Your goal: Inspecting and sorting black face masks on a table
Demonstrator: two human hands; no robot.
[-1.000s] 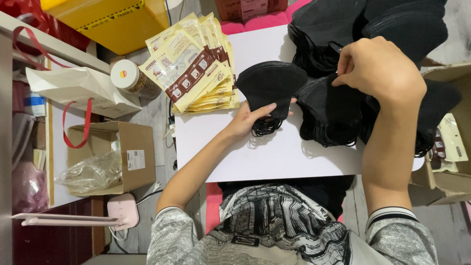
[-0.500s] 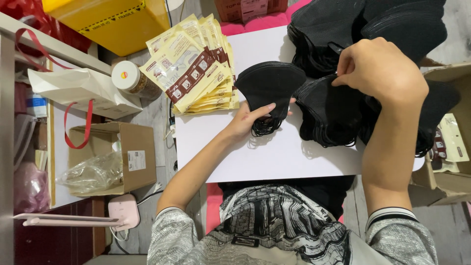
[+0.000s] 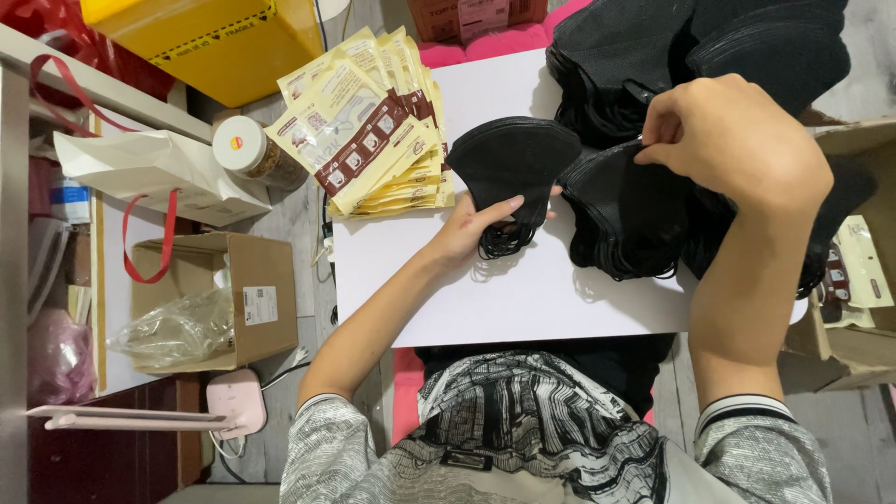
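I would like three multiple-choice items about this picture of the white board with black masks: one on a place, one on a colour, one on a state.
1. Where does the fanned stack of cream paper packets lie?
A. at the far left corner of the flat white board
B. inside the open brown cardboard box
C. under the right hand

2. What colour is the folded fabric mask at the left hand?
A. white
B. black
C. pink

3. How does that mask lie?
A. sealed in a packet
B. hanging from a hook
C. flat on the board, with its ear loops bunched at the fingers

Answers:
1 A: the packets overlap the board's far left corner.
2 B: it is black like the large pile of black masks beside it.
3 C: it rests unwrapped on the board, loops gathered near the fingertips.
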